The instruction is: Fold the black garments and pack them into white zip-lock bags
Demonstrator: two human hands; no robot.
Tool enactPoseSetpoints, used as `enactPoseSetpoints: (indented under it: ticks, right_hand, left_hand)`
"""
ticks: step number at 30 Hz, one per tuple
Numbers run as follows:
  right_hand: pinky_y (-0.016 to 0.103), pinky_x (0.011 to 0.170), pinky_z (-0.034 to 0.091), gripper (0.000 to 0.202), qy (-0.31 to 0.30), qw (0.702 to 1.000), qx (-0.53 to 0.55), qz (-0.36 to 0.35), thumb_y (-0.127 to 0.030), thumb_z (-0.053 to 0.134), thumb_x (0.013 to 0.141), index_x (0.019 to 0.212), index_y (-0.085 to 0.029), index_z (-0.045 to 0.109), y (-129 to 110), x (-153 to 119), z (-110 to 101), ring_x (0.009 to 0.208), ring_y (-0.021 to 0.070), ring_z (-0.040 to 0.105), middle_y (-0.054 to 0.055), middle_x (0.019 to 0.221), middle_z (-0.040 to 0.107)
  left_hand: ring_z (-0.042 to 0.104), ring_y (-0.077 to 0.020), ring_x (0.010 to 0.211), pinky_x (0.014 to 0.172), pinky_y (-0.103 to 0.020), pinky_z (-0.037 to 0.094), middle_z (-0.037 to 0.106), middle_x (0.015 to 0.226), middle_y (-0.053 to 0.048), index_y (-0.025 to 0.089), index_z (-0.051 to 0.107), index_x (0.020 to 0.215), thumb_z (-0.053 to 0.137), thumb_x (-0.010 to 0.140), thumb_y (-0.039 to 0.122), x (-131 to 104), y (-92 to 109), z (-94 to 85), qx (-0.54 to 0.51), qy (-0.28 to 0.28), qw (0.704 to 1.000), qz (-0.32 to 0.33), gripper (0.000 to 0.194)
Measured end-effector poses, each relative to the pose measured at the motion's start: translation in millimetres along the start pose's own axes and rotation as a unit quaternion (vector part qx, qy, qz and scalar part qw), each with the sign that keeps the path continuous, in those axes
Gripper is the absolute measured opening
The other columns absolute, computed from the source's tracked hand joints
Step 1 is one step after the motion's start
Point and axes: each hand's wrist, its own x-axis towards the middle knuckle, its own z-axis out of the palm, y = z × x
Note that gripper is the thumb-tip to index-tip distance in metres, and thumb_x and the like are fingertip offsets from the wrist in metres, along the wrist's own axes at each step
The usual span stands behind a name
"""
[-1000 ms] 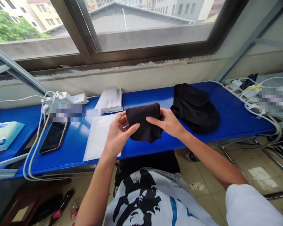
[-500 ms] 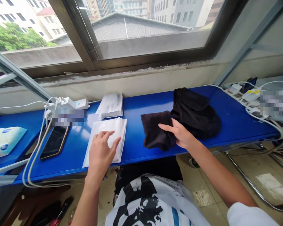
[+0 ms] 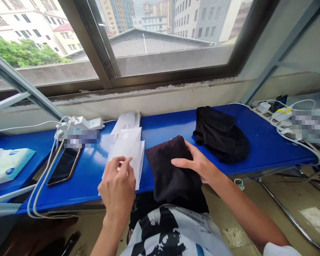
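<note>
My right hand point(image 3: 196, 161) grips a folded piece of black cloth point(image 3: 168, 167), thumb on top and fingers beneath. The cloth hangs over the table's front edge, close to my body. My left hand point(image 3: 118, 181) is closed, thumb and forefinger pinched at a flat white bag point(image 3: 128, 142). That bag is raised out of line with the stack of white bags point(image 3: 141, 167) under it. A second white stack point(image 3: 126, 121) lies just behind. To the right, a heap of black cloth point(image 3: 221, 135) rests on the table.
The blue table point(image 3: 165, 122) runs below a window. On its left lie a phone point(image 3: 65, 165) and a power strip with white plugs point(image 3: 82, 123); cables point(image 3: 42, 177) hang over the front edge. A tissue pack point(image 3: 12, 163) is further left. More chargers point(image 3: 281, 113) stand at right.
My left hand has closed from an open pose, and one white bag has shifted up from its stack. My right hand has brought the folded black cloth nearer my body and tilted it.
</note>
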Motion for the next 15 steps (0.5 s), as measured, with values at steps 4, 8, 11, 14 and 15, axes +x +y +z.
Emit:
enactPoseSetpoints:
  ticks: [4,8,11,14,15]
  right_hand:
    - [0.035,0.090,0.057,0.044,-0.006,0.977,-0.190,-0.096,-0.031,0.082,0.077,0.118,-0.022,0.068,-8,1,17,0.105,0.0259,0.070,0.005,0.114,0.075]
    - [0.030,0.078,0.054,0.024,0.056,0.928,-0.341,-0.142,-0.027,0.070,0.084,0.106,-0.020,0.074,-9,8,18,0.088,0.0222,0.068,0.002,0.098,0.077]
    - [0.030,0.079,0.054,0.027,0.050,0.941,-0.311,-0.126,-0.029,0.071,0.083,0.107,-0.019,0.076,-7,14,14,0.091,0.0233,0.069,0.002,0.098,0.077]
    - [0.030,0.081,0.056,0.030,-0.006,0.975,-0.218,-0.034,-0.030,0.074,0.080,0.108,-0.019,0.077,-4,22,3,0.095,0.0239,0.071,0.002,0.099,0.078]
    - [0.029,0.079,0.056,0.030,-0.024,0.982,-0.187,0.015,-0.029,0.075,0.078,0.106,-0.019,0.077,-2,26,-1,0.092,0.0229,0.071,0.002,0.096,0.078]
  left_hand:
    - [0.066,-0.0248,0.095,0.059,-0.029,0.038,0.067,0.115,-0.012,0.017,0.071,0.124,0.061,0.095,0.018,-9,14,7.2,-0.020,0.033,0.999,0.034,0.031]
    - [0.063,-0.0242,0.096,0.061,-0.028,0.045,0.062,0.118,-0.014,0.019,0.062,0.139,0.057,0.097,0.013,-16,25,15.5,-0.052,0.040,0.995,0.079,0.042]
    - [0.060,-0.0283,0.108,0.068,-0.031,0.054,0.059,0.123,-0.017,0.018,0.049,0.152,0.045,0.092,-0.002,-20,34,20.4,-0.060,0.025,0.988,0.142,0.063]
    - [0.056,-0.0330,0.119,0.075,-0.037,0.061,0.056,0.133,-0.020,0.016,0.036,0.160,0.040,0.087,-0.008,-26,43,25.3,-0.041,0.002,0.986,0.163,0.078]
    - [0.054,-0.0341,0.122,0.078,-0.039,0.063,0.055,0.136,-0.021,0.016,0.032,0.162,0.040,0.086,-0.008,-28,45,27.2,-0.031,-0.003,0.987,0.161,0.080]
